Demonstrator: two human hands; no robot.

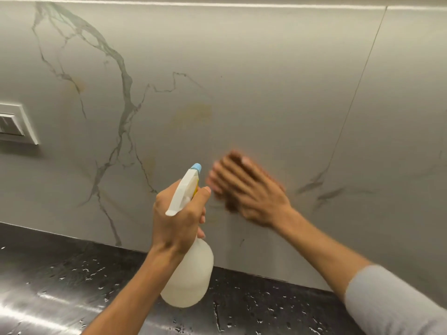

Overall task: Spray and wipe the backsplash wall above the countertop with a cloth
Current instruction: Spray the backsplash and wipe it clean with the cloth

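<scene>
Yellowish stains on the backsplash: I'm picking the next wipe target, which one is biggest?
The broad stain directly above the spray bottle; the upper-left stain and the lower stain are smaller and narrower.

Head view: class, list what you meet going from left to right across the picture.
Switch plate → left hand gripping the spray bottle → right hand flat on the backsplash → grey sleeve.

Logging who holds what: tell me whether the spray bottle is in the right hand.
No, the left hand grips the spray bottle by its neck, while the right hand lies flat against the wall.
</scene>
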